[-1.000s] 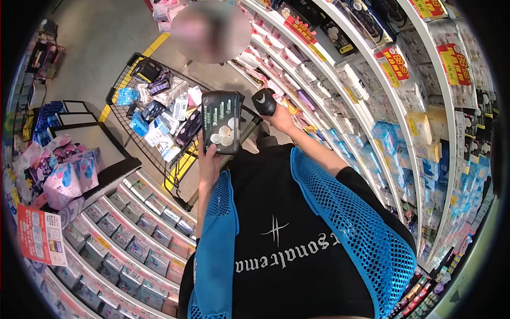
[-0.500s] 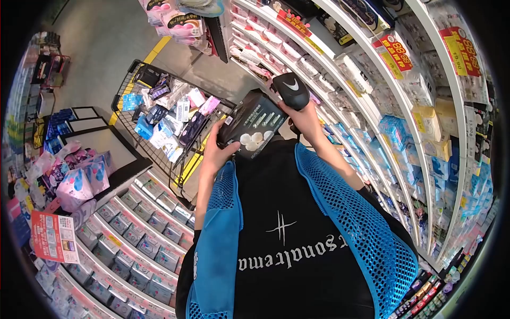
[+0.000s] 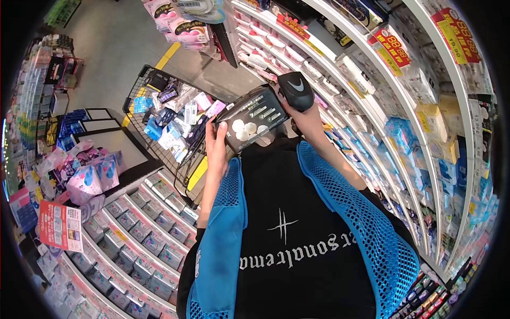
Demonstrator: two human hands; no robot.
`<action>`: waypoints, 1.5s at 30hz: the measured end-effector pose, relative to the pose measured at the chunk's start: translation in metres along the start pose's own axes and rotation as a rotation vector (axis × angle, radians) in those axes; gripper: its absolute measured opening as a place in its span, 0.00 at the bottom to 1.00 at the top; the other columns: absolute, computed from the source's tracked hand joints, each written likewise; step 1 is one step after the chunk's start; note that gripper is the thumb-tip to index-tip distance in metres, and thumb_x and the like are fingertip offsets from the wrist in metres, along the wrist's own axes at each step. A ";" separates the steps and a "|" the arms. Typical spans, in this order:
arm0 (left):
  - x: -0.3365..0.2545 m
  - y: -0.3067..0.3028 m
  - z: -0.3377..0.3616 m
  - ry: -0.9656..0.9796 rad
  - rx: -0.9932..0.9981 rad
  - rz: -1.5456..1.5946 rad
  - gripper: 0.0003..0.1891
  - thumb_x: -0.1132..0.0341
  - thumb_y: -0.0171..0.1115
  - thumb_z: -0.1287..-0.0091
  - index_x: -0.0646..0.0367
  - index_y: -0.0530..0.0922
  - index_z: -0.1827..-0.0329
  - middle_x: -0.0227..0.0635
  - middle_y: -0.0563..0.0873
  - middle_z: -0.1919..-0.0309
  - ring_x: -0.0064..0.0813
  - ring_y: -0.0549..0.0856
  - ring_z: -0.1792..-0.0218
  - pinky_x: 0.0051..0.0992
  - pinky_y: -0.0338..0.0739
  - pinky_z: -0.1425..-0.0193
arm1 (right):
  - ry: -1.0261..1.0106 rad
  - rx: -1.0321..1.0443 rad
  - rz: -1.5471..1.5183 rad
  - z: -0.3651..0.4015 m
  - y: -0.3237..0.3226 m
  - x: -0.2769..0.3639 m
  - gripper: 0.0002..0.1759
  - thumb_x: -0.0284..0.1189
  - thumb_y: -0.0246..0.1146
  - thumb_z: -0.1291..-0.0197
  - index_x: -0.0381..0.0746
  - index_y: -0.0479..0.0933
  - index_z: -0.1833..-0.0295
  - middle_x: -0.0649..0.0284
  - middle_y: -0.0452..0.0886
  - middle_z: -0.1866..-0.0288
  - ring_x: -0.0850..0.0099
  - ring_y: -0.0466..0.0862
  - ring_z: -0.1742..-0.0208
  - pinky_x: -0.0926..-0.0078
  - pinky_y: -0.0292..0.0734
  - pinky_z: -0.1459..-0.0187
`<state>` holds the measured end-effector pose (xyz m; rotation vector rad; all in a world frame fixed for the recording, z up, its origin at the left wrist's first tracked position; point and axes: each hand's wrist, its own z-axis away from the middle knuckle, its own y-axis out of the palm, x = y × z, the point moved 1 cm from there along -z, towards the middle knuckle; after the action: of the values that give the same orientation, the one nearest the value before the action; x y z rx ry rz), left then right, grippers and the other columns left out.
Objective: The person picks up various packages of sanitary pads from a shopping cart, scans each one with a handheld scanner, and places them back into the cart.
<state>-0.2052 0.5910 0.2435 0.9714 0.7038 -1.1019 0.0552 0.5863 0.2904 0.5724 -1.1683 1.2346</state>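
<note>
A black package (image 3: 254, 118) with pale printing and a picture of white, round cotton-like shapes is held in front of my chest. My left hand (image 3: 215, 142) grips its left end, the thumb lying on the printed face and the other fingers partly hidden behind. In my right hand (image 3: 309, 121) is a black handheld barcode scanner (image 3: 296, 91), its rounded head upward beside the package's right end. Whether the right fingers also touch the package is hidden. Beyond my left hand stands a wire shopping cart (image 3: 139, 118) with many packaged goods (image 3: 172, 130) piled inside.
Tall white shelves (image 3: 366, 101) of packaged goods curve along my right, with red price signs (image 3: 390, 49). Lower shelves (image 3: 135, 236) line the left front, beside a dark-framed display (image 3: 125, 151). Hanging pink packs (image 3: 186, 29) are ahead. Grey floor (image 3: 114, 42) with a yellow stripe runs past the cart.
The package has turned slightly, bringing its printed face more toward me. My left thumb has shifted onto its lower left corner. The scanner stays beside it. The whole view has shifted a little.
</note>
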 end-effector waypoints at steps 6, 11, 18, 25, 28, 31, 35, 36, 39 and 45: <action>-0.029 0.020 0.019 -0.151 0.137 0.151 0.38 0.47 0.52 0.22 0.59 0.52 0.19 0.49 0.66 0.26 0.38 0.73 0.29 0.40 0.69 0.26 | -0.053 -0.008 0.019 -0.002 -0.001 -0.006 0.16 0.33 0.73 0.43 0.35 0.83 0.54 0.61 0.88 0.66 0.75 0.85 0.64 0.74 0.78 0.59; -0.025 0.025 0.018 -0.217 0.252 0.346 0.38 0.36 0.39 0.23 0.55 0.57 0.21 0.46 0.71 0.28 0.41 0.75 0.30 0.45 0.74 0.29 | -0.060 0.030 0.001 -0.003 -0.008 -0.008 0.15 0.32 0.73 0.43 0.35 0.83 0.54 0.62 0.88 0.66 0.76 0.85 0.65 0.75 0.78 0.59; -0.024 0.030 0.023 -0.283 0.190 0.194 0.35 0.39 0.47 0.24 0.60 0.66 0.28 0.44 0.80 0.36 0.40 0.83 0.39 0.45 0.81 0.38 | -0.053 0.016 -0.037 0.001 -0.011 -0.009 0.13 0.30 0.73 0.43 0.35 0.84 0.55 0.63 0.88 0.65 0.77 0.84 0.64 0.74 0.77 0.58; -0.010 0.023 0.022 -0.305 0.184 0.211 0.32 0.43 0.49 0.24 0.63 0.70 0.32 0.45 0.81 0.39 0.38 0.84 0.41 0.42 0.81 0.39 | -0.059 0.026 -0.032 0.002 -0.014 -0.007 0.13 0.31 0.72 0.43 0.35 0.84 0.55 0.64 0.87 0.65 0.76 0.83 0.64 0.74 0.77 0.58; -0.017 0.026 0.026 -0.253 0.155 0.226 0.29 0.47 0.52 0.24 0.61 0.69 0.31 0.44 0.81 0.39 0.37 0.83 0.40 0.40 0.79 0.36 | -0.041 0.037 -0.026 0.004 -0.013 -0.007 0.13 0.31 0.72 0.42 0.35 0.84 0.55 0.64 0.87 0.66 0.77 0.83 0.66 0.75 0.77 0.61; -0.012 0.024 0.023 -0.162 0.146 0.229 0.28 0.53 0.54 0.25 0.58 0.65 0.27 0.44 0.79 0.36 0.37 0.80 0.37 0.40 0.77 0.35 | -0.017 0.060 -0.042 0.002 -0.017 -0.010 0.12 0.30 0.71 0.42 0.36 0.84 0.55 0.66 0.87 0.66 0.80 0.82 0.68 0.77 0.75 0.66; -0.026 0.028 0.031 -0.057 0.185 0.258 0.30 0.65 0.56 0.27 0.55 0.59 0.23 0.41 0.75 0.33 0.34 0.75 0.32 0.38 0.73 0.30 | 0.013 0.076 -0.136 0.011 -0.015 0.002 0.11 0.28 0.69 0.39 0.37 0.84 0.52 0.67 0.86 0.64 0.84 0.80 0.70 0.82 0.72 0.71; -0.025 0.028 0.034 -0.052 0.181 0.264 0.32 0.68 0.59 0.30 0.55 0.59 0.23 0.41 0.74 0.32 0.35 0.75 0.32 0.37 0.72 0.30 | -0.009 0.085 -0.156 0.012 -0.014 0.002 0.11 0.26 0.68 0.38 0.37 0.83 0.50 0.67 0.86 0.63 0.83 0.80 0.71 0.82 0.73 0.71; -0.022 0.026 0.034 0.098 0.266 0.134 0.42 0.75 0.69 0.42 0.56 0.59 0.24 0.42 0.68 0.28 0.37 0.73 0.31 0.35 0.66 0.25 | -0.093 0.055 -0.212 0.010 -0.014 0.003 0.11 0.24 0.65 0.35 0.37 0.82 0.48 0.66 0.86 0.59 0.82 0.80 0.70 0.82 0.74 0.70; -0.039 0.038 0.039 0.847 0.295 -0.588 0.57 0.76 0.75 0.61 0.57 0.53 0.23 0.53 0.59 0.26 0.50 0.65 0.26 0.43 0.61 0.22 | -0.069 0.064 -0.334 0.000 -0.021 -0.013 0.09 0.22 0.63 0.33 0.37 0.80 0.48 0.66 0.85 0.52 0.78 0.81 0.52 0.79 0.76 0.51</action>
<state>-0.1811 0.5766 0.3047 1.5666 1.6197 -1.3089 0.0759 0.5749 0.2839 0.8279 -1.0425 0.9738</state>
